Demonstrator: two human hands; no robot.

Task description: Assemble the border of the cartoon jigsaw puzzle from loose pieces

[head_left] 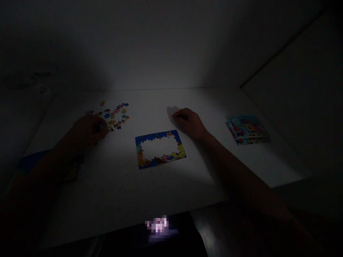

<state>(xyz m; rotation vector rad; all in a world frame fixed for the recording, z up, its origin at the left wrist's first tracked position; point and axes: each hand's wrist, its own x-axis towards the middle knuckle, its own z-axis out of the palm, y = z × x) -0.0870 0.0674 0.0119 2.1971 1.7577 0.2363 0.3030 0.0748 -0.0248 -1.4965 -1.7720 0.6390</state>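
A jigsaw frame (160,164) with a blue cartoon border lies in the middle of the white table, its inside bare apart from a few pieces along the edge. Loose puzzle pieces (115,112) are scattered to its upper left. Among them is my left hand (89,130), its thumb and finger pinched at a small pale puzzle piece (109,128). My right hand (191,123) hovers or rests just beyond the frame's upper right corner, fingers curled and tips together. Whether anything sits in those fingertips is too dark to make out.
Several colourful cartoon cards or puzzle boards (249,129) are stacked at the right. Under my left forearm lies another blue printed sheet (34,159), partly covered. A wall (160,53) rises behind the table (128,200). The light is very dim.
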